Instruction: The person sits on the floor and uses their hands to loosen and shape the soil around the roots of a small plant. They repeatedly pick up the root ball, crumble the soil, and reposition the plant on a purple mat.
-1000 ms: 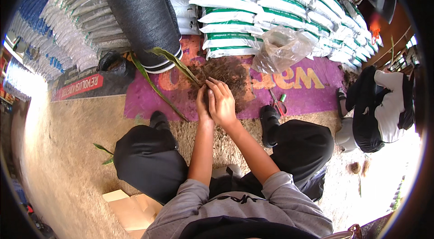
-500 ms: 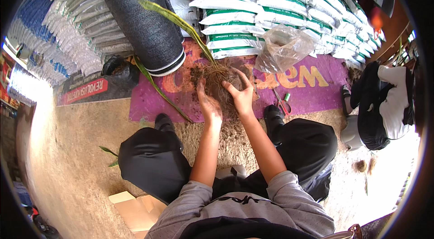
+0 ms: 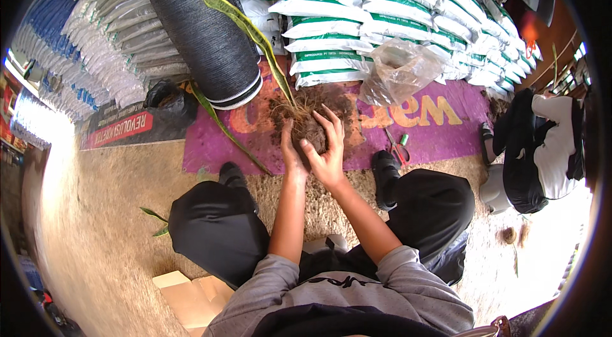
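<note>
My left hand (image 3: pixel 294 149) and my right hand (image 3: pixel 327 152) cup a dark soil root ball (image 3: pixel 308 127) between them, the right fingers curled over its side. Stringy pale roots rise from it, and a long yellow-edged green leaf (image 3: pixel 252 31) leans up and left over a black mesh roll (image 3: pixel 191 18). Loose soil (image 3: pixel 344 111) surrounds the hands on a purple printed sheet (image 3: pixel 433 139). A second long leaf (image 3: pixel 233 143) lies at the left. Red-handled scissors (image 3: pixel 400 152) and a small green cylinder (image 3: pixel 404 139) lie to the right.
Stacked white-and-green sacks (image 3: pixel 325 18) stand behind a crumpled clear bag (image 3: pixel 398 69). A dark bag (image 3: pixel 169 98) sits at the left. My bent legs frame the hands; cardboard (image 3: pixel 185 299) lies lower left. Another person's dark-and-light clothed body (image 3: pixel 542 146) is at the right.
The plant's leaf has swung upward and roots now show above the ball. My hands spread apart half a second ago and have since closed back around the root ball, the right fingers curling further.
</note>
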`<state>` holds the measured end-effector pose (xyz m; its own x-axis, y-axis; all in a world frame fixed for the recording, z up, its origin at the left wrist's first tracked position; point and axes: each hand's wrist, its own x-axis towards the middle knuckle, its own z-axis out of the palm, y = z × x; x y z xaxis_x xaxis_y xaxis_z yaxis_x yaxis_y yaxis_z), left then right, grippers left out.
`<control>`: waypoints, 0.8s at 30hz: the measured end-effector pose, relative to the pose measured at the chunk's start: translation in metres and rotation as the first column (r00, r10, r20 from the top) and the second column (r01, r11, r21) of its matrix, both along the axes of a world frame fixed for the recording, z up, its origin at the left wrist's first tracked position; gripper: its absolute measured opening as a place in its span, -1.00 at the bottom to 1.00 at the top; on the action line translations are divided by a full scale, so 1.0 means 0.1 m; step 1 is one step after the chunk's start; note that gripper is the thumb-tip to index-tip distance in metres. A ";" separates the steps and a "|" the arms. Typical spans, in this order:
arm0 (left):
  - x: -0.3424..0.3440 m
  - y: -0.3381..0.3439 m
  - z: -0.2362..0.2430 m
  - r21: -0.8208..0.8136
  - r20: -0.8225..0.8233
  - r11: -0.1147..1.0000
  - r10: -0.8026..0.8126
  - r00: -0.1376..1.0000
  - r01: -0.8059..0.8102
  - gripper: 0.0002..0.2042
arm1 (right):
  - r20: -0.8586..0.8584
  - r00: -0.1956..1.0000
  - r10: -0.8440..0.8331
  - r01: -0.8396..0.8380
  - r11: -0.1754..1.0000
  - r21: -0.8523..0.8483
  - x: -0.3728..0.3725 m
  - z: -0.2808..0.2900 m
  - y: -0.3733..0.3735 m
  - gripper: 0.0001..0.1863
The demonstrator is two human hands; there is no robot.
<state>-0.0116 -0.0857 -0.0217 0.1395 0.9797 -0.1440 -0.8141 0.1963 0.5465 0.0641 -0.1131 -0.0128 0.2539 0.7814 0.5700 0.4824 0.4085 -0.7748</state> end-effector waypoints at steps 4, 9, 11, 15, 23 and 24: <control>-0.10 0.04 0.11 -0.051 0.154 0.998 -0.034 0.987 0.042 -0.57 | 0.255 0.964 0.078 -0.085 0.996 0.019 0.09 0.29 -0.02 -0.18; -0.12 0.08 -0.09 -0.079 0.287 0.995 -0.035 0.957 0.060 -0.64 | 0.277 0.957 0.091 -0.154 0.965 0.215 -0.06 0.24 0.00 -0.43; -0.15 0.03 -0.10 -0.096 0.270 0.992 -0.055 0.961 0.084 -0.65 | 0.249 0.967 0.059 -0.127 0.955 0.269 -0.08 0.20 -0.01 -0.46; -0.13 -0.01 -0.11 0.007 0.145 0.997 -0.082 0.986 0.081 -0.64 | 0.190 0.981 0.044 -0.103 0.943 0.315 -0.05 0.14 -0.01 -0.53; -0.10 0.11 -0.03 0.128 -0.424 0.971 0.238 0.874 -0.202 -0.57 | 0.000 0.985 0.174 -0.174 0.985 0.018 0.05 0.21 -0.04 -0.43; -0.09 0.10 -0.04 0.143 -0.367 0.971 0.234 0.900 -0.193 -0.54 | -0.018 0.989 0.145 -0.145 0.989 0.029 0.04 0.18 -0.02 -0.41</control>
